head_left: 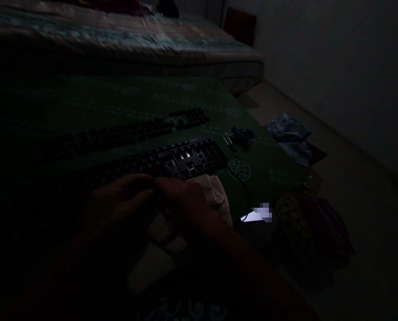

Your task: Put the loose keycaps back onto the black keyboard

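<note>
Against green sheeting [266, 178], left hand [118, 196] and right hand [187, 203] are meeting before the keyboard [199, 164], fingertips together, anything pinched indiscernible, seemingly doing fine work, next needing steadiness.

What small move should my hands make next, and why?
Perhaps wipe anything between your left hand and right hand, too dark to identify, with the pale cloth: it is close by them, and keycaps lie loose beyond the keyboard.

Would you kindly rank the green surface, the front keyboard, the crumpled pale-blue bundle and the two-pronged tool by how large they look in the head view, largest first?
1. Green surface
2. Front keyboard
3. Crumpled pale-blue bundle
4. Two-pronged tool
</note>
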Demonstrator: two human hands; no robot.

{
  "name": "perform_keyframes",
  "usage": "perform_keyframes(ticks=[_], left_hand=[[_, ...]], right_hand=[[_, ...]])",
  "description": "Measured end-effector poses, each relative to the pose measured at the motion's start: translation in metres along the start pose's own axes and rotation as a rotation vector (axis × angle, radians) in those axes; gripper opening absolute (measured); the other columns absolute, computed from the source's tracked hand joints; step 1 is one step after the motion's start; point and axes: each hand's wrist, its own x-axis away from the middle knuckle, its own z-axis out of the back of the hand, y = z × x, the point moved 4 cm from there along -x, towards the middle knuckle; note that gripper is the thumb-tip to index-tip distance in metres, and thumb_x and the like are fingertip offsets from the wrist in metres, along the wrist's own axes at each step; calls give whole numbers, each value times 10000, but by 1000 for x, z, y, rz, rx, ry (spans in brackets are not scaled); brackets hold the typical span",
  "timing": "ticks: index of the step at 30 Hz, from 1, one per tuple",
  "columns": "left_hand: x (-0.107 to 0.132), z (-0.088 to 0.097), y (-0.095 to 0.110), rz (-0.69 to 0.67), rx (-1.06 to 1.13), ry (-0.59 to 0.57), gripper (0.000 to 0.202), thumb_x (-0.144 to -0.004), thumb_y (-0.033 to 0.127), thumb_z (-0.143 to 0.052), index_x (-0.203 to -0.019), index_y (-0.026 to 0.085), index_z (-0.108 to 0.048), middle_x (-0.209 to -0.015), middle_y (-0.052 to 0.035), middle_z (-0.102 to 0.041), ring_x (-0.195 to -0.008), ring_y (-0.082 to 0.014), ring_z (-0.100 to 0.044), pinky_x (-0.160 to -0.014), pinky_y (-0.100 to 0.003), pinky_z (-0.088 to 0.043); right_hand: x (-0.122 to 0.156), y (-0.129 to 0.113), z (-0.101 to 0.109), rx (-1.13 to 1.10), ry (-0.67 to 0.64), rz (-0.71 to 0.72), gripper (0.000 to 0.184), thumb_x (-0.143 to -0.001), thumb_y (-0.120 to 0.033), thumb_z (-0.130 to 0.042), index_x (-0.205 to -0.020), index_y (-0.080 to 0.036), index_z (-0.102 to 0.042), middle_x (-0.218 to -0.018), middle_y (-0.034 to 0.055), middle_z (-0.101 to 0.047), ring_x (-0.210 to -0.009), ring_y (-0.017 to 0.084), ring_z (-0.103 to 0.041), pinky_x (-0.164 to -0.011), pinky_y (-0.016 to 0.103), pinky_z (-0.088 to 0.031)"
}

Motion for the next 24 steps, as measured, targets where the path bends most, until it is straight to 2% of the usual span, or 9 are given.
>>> perform_keyframes(ticks=[4, 10, 19, 24], left_hand=[[3, 0, -3, -21, -44, 33, 394, -623, 449, -587, -929, 208, -641, -950, -18, -677, -865, -223, -633, -790, -317, -508], [11, -4, -8, -63, -72, 12, 385, -703, 456, -571, -1013, 233, -620, -1033, -13, -662, -920, -226, -628, -771, -300, -515], [24, -8, -18, -197, -106, 73, 366, -767, 428, -538, -1084, 249, -573, -1113, -19, -616, -985, -226, -602, -913, -330, -470], [31, -13, -18, -228, -155, 91, 368, -782, 420, -492, -1090, 229, -557, -1106, -38, -602, -989, -237, -591, -894, -335, -474]], right_hand=[[-1, 1, -1, 23, 12, 1, 204, -917, -221, -402, -1068, -174, -531, -930, 57, -666, -783, 181, -618, -617, 247, -412], [-1, 1, -1, 60, -14, -13, 192, -920, -258, -400, -1054, -181, -513, -937, 50, -671, -789, 173, -619, -610, 246, -403], [-3, 0, -3, 66, -33, -19, 177, -908, -236, -388, -1044, -198, -494, -954, 43, -668, -804, 177, -624, -601, 255, -410], [-4, 0, -1, 80, -23, -36, 156, -910, -248, -394, -1018, -199, -494, -931, 37, -676, -800, 170, -635, -583, 251, -396]])
